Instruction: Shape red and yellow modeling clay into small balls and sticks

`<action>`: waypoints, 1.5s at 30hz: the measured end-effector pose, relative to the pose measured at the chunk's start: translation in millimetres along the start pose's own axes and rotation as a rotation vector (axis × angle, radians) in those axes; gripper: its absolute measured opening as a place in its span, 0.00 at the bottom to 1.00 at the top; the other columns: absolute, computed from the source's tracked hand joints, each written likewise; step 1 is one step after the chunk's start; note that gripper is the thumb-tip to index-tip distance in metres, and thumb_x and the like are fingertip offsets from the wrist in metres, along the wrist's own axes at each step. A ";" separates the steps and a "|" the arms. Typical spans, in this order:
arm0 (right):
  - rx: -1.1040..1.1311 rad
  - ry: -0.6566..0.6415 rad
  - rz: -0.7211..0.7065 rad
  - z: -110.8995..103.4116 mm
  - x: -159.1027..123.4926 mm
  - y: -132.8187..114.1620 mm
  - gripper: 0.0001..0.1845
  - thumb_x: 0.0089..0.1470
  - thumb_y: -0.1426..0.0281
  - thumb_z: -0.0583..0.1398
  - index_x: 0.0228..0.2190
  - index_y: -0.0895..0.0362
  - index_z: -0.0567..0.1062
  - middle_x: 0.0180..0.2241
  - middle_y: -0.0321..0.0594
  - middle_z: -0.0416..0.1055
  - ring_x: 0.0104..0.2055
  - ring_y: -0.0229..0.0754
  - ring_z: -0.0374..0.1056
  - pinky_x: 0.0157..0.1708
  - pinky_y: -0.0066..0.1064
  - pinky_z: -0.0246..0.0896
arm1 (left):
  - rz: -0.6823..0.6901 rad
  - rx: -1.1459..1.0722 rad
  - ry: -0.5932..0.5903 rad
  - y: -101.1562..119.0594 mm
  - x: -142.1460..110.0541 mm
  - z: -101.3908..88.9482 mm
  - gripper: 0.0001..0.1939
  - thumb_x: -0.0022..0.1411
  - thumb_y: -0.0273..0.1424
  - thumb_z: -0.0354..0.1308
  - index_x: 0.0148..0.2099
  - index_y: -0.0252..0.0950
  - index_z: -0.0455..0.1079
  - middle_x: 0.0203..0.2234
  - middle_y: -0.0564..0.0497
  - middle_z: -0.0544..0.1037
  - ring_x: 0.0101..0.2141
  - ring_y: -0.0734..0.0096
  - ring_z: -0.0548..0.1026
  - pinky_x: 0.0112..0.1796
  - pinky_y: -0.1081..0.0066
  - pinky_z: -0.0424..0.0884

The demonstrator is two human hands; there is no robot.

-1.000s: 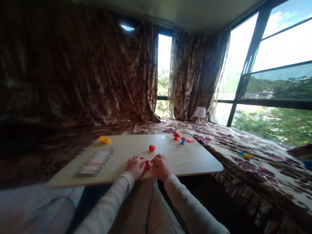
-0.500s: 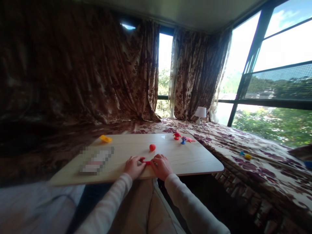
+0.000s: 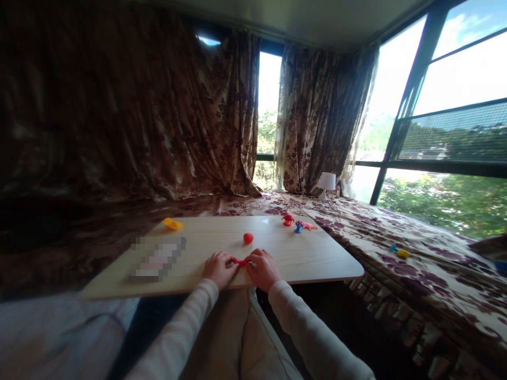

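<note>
Long off-white sleeves (image 3: 182,319) are worn down to the wrists, creased along the forearms. Light beige trousers (image 3: 219,330) are worn below; no printed marking can be made out.

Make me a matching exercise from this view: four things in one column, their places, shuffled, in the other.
Things
1. White lamp
2. Red ball
3. Red strip
4. Blue figure

Places
A. Held between the left hand and the right hand
B. On the table, near a red figure at its far right
C. On the flowered cover, beyond the table
D. On the table, just beyond the hands

Right pairs: 1-C, 2-D, 3-A, 4-B
</note>
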State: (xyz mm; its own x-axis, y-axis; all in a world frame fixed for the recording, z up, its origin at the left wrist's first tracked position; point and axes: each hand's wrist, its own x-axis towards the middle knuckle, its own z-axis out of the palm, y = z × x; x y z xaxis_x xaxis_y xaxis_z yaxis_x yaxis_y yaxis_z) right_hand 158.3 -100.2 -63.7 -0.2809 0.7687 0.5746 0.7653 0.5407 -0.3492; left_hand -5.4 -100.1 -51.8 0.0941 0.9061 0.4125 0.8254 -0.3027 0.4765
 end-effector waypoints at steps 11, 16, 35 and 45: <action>-0.011 -0.002 0.005 -3.1 -0.8 -3.1 0.07 0.52 0.73 0.58 0.30 0.53 0.77 0.33 0.38 0.70 0.38 0.40 0.63 0.41 0.30 0.57 | -0.004 0.007 0.033 -6.2 0.2 2.7 0.06 0.52 0.30 0.57 0.31 0.39 0.75 0.32 0.51 0.77 0.39 0.66 0.71 0.43 0.67 0.66; -0.002 0.005 0.003 -2.9 -0.8 -2.8 0.08 0.52 0.73 0.57 0.30 0.53 0.77 0.33 0.38 0.70 0.38 0.40 0.63 0.41 0.30 0.57 | 0.004 -0.033 0.054 -13.6 1.9 6.1 0.05 0.52 0.28 0.57 0.30 0.38 0.75 0.31 0.51 0.77 0.38 0.66 0.71 0.42 0.67 0.66; 0.013 0.009 -0.023 1.7 -0.4 1.7 0.07 0.54 0.69 0.58 0.33 0.51 0.77 0.34 0.37 0.70 0.38 0.39 0.62 0.41 0.29 0.57 | -0.046 0.016 0.019 -2.0 1.1 1.9 0.08 0.55 0.33 0.55 0.34 0.38 0.75 0.33 0.51 0.78 0.39 0.67 0.72 0.43 0.69 0.65; 0.055 0.018 -0.017 2.2 0.6 0.7 0.05 0.52 0.71 0.59 0.31 0.51 0.77 0.33 0.37 0.70 0.39 0.39 0.63 0.42 0.29 0.58 | -0.098 0.007 -0.016 1.9 2.7 -0.8 0.07 0.54 0.33 0.56 0.33 0.39 0.75 0.33 0.51 0.78 0.39 0.66 0.72 0.43 0.68 0.63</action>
State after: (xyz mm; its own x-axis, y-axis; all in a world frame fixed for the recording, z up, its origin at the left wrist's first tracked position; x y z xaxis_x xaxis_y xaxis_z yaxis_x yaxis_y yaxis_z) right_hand 157.4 -98.7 -65.3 -0.2832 0.7530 0.5939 0.7272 0.5723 -0.3790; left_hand -4.0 -98.4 -49.2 0.0217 0.9356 0.3523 0.8350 -0.2108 0.5083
